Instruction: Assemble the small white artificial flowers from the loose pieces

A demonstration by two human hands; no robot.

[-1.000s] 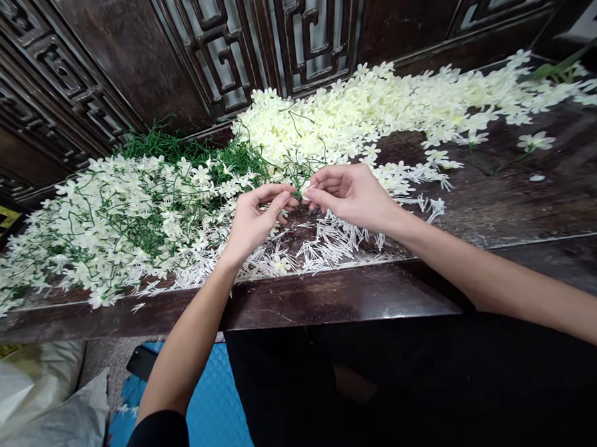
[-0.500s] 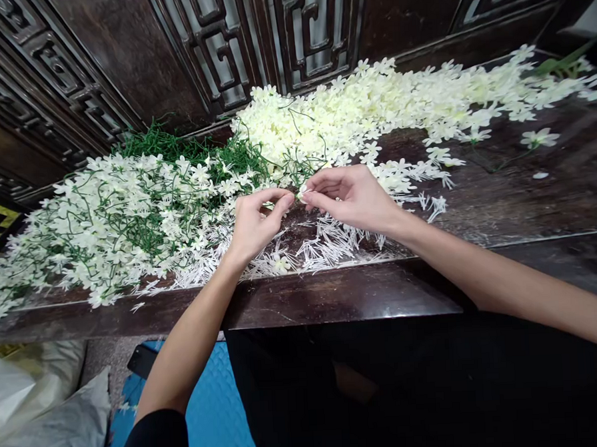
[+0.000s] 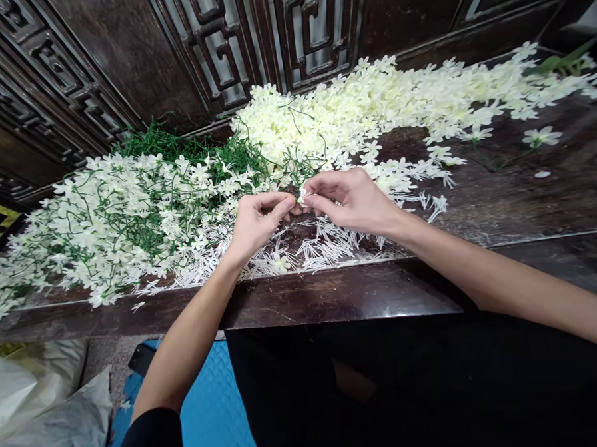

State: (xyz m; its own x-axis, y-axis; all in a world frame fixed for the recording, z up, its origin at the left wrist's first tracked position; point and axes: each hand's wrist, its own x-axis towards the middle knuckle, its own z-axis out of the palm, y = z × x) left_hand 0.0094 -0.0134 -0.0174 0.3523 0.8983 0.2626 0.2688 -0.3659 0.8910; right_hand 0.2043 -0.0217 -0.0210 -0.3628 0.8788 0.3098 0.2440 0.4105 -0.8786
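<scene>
Between my two hands is a small white artificial flower (image 3: 302,195). My right hand (image 3: 350,197) pinches it by the petals with thumb and forefinger. My left hand (image 3: 262,219) is closed in a pinch at the flower's base, where a bit of green shows; the stem itself is mostly hidden by the fingers. Left of my hands lies a heap of white flowers on green stems (image 3: 123,219). Behind them is a pile of pale yellow-white blossoms (image 3: 372,106). Loose white stamen-like pieces (image 3: 324,245) are scattered beneath my hands.
A dark wooden bench (image 3: 551,190) carries everything, with a carved backrest (image 3: 313,29) behind. Green stems (image 3: 164,147) are bunched at the back left. One stemmed flower (image 3: 543,136) lies at the right. Below are a blue mat (image 3: 218,401), a phone (image 3: 141,358) and pale sacks (image 3: 48,410).
My hands stay almost in the same place, with the fingertips shifting slightly around the flower. The piles have not visibly changed.
</scene>
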